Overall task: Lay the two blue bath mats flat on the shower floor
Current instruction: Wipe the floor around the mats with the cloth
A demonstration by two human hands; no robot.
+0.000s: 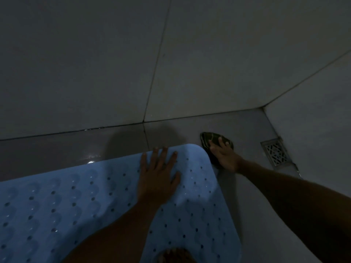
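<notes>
A light blue bath mat (pixel 57 205) with rows of small holes lies spread on the grey shower floor (pixel 57 149), its rounded far corner near the wall. My left hand (pixel 157 177) presses flat on the mat near that corner, fingers apart. My right hand (pixel 224 156) rests just past the mat's right edge, on top of a dark green object with pale markings (pixel 210 138); whether it grips it is unclear. Only one blue mat is visible. A foot shows on the mat at the bottom edge.
Grey tiled walls (pixel 95 63) rise close behind the mat and on the right. A metal floor drain grate (pixel 276 153) sits in the right corner. Bare wet floor runs between mat and wall. The light is dim.
</notes>
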